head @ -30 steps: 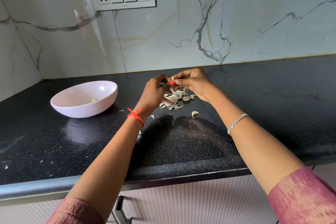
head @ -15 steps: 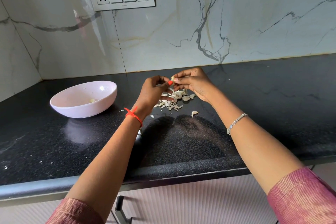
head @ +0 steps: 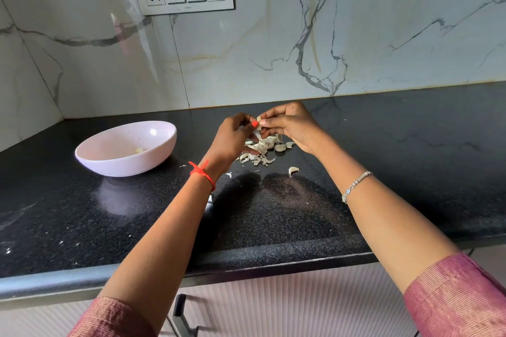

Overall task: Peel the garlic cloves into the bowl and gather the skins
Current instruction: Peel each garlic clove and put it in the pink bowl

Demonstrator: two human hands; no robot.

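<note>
Your left hand (head: pixel 232 135): fingers curled, pinching the garlic clove (head: pixel 258 119) from its left side, above the skins.
Your right hand (head: pixel 291 124): fingertips closed on the same clove from the right.
Skins (head: pixel 260 149): loose pile on the black bench (head: pixel 383 145), directly under your hands.
Stray clove (head: pixel 293 171): on the bench just nearer you than the pile.
Bowl (head: pixel 126 149): pink, upright, left of your hands, one peeled clove (head: pixel 139 150) inside.

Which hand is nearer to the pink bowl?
Left. The left hand is just right of the pink bowl; the right hand is farther right, beyond it.
</note>
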